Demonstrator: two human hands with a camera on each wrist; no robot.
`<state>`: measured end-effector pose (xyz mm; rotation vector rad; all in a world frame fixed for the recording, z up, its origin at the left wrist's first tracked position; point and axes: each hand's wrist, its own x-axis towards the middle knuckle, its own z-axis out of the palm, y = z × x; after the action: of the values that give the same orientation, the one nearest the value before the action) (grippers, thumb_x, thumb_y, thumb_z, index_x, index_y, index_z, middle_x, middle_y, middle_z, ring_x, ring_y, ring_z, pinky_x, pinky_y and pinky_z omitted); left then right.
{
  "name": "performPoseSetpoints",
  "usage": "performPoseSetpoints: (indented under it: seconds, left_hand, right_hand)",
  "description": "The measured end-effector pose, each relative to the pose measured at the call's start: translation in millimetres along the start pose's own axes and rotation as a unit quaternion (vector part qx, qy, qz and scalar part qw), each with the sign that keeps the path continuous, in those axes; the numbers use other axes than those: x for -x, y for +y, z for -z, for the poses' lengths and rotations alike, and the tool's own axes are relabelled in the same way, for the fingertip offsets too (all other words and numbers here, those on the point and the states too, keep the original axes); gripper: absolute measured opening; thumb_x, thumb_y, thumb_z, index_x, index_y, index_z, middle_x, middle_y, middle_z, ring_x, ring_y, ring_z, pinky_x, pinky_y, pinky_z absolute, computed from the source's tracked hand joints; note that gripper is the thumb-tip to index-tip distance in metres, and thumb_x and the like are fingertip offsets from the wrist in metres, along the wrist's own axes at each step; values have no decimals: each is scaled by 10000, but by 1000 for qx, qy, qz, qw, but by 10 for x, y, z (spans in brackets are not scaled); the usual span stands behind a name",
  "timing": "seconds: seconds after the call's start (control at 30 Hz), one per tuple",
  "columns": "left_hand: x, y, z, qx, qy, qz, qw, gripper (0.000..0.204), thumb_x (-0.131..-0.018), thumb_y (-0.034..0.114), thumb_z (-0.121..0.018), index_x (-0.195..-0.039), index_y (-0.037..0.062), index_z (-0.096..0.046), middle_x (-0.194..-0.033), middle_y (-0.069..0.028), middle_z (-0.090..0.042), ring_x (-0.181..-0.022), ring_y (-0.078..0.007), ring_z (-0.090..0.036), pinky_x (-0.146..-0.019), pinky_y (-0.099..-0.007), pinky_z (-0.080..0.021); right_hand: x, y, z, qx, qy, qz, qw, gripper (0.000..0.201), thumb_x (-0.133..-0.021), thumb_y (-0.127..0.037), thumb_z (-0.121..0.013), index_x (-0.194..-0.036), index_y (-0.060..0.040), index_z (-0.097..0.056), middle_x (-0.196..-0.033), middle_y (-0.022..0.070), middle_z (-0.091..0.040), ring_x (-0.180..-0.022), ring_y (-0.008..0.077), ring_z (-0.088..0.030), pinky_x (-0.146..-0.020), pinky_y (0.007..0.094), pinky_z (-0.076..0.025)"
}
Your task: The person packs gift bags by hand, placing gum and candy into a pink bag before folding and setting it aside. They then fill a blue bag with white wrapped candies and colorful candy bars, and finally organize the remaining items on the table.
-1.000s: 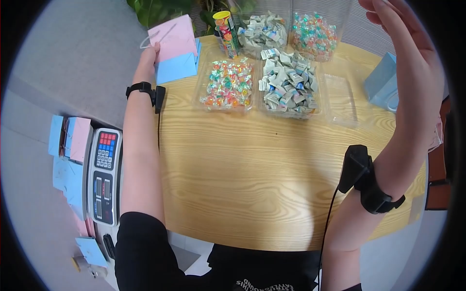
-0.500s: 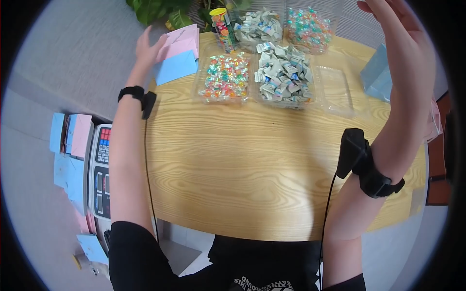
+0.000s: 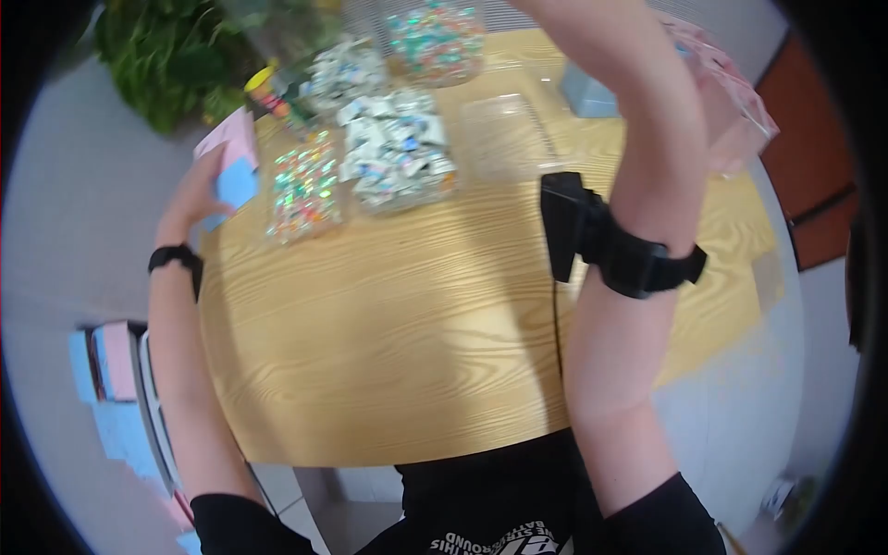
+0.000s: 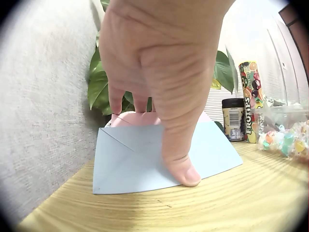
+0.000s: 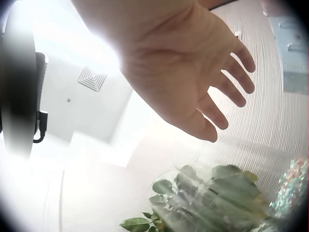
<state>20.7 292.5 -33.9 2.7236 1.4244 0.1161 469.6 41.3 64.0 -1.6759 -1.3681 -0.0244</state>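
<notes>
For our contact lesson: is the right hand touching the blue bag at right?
Apart: the right wrist view shows ribbed background between the right hand and blue bag.

In the head view I lose the right hand, its forearm running off past the far edge; that forearm also covers part of the light blue gift bag at the right. The wrapped candies smear, so I can't pick out single pieces. At the left wrist, the left hand hides the middle of the blue paper bag; I can't see its fingertips clearly at the pink paper bag behind, nor whether they grip. The label on the jar is too small to read.
</notes>
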Motion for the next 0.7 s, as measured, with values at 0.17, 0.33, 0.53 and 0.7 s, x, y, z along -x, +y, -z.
performPoseSetpoints:
  seconds: [0.17, 0.33, 0.53, 0.7]
  left_hand:
    - [108, 151, 22, 25, 18, 27, 999, 1172, -448, -22, -880, -1478, 55, -326, -1504, -140, -392, -1396, -294, -359, -1153, -366, -314]
    - [266, 218, 136, 35, 166, -21, 985, 1055, -615, 15, -833, -1508, 52, -273, -1546, -122, -337, -1432, -280, -302, -1176, -397, -260]
    - [189, 1404, 639, 325, 365, -26, 872, 584, -942, 146, -620, -1459, 37, -373, -1479, -116, -423, -1359, -239, -419, -1104, -357, -347]
    - [181, 2793, 690, 390, 391, -99, 828, 396, -945, 114, -619, -1321, 17, -537, -1330, -101, -566, -1215, -198, -544, -1026, -316, -422]
  right_hand:
    - [-61, 226, 222, 178, 85, 38, 980, 450, -826, -230, -655, -1218, -11, -627, -1228, 239, -609, -1148, 378, -574, -989, 406, -462]
    - [-423, 1152, 252, 259, 33, 77, 962, 453, -801, -222, -680, -1219, -52, -631, -1216, 206, -611, -1219, 357, -519, -1027, 405, -431]
    - [-423, 1644, -11, 379, 24, 18, 925, 427, -791, -201, -716, -1204, -128, -637, -1156, 127, -642, -1155, 333, -542, -942, 453, -446]
    - [-560, 1679, 48, 295, -16, -3, 955, 470, -767, -177, -752, -1225, -169, -649, -1171, 131, -659, -1141, 347, -572, -885, 492, -487]
